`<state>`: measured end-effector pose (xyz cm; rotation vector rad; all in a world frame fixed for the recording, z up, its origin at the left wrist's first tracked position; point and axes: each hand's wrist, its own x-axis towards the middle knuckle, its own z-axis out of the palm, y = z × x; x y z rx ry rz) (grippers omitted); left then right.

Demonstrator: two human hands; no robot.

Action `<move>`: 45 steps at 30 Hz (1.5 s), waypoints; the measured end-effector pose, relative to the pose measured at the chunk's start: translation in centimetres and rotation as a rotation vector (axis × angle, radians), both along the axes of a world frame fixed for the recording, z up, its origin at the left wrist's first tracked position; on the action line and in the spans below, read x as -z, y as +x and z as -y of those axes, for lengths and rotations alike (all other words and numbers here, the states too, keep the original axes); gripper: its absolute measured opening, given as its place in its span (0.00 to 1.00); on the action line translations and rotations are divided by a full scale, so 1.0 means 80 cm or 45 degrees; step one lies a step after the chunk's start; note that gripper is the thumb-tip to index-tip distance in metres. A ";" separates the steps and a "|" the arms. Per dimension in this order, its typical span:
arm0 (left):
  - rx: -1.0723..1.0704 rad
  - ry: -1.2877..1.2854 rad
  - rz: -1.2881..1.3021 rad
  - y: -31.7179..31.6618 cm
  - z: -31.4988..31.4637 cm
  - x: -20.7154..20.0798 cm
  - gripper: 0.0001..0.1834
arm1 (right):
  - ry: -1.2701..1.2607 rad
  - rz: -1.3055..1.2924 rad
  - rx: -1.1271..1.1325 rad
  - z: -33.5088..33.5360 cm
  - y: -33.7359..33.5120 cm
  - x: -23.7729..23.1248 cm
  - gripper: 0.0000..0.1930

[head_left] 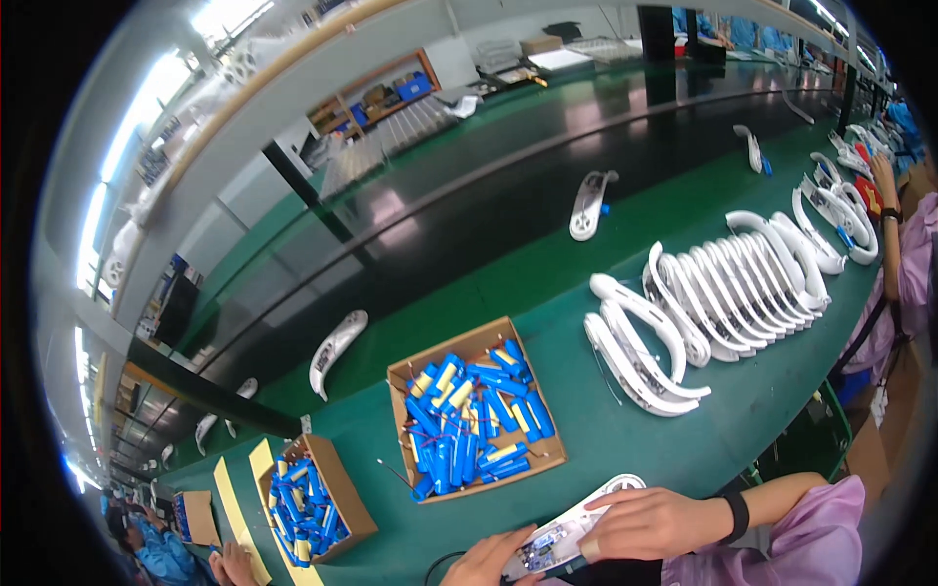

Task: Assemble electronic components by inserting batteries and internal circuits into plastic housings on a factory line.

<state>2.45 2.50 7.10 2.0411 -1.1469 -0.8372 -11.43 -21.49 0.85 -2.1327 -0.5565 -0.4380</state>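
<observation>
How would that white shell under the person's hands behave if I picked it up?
The white shell would likely feel stiff, since its smooth, rounded rim looks like moulded plastic. Its exposed electronics suggest the inside could be fragile if poked. Its long, narrow form might make it swing when held by one end.

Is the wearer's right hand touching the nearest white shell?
Touching: the head view shows the right hand lying across the edge of the nearest white shell, no gap between.

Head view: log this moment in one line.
left hand: holding white casing; right hand: on same casing; nearby: open carton of blue cylinders
</observation>
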 end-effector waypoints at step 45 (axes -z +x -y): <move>-0.424 -0.022 0.152 -0.043 0.029 0.059 0.22 | 0.093 -0.265 0.661 -0.046 0.001 0.035 0.11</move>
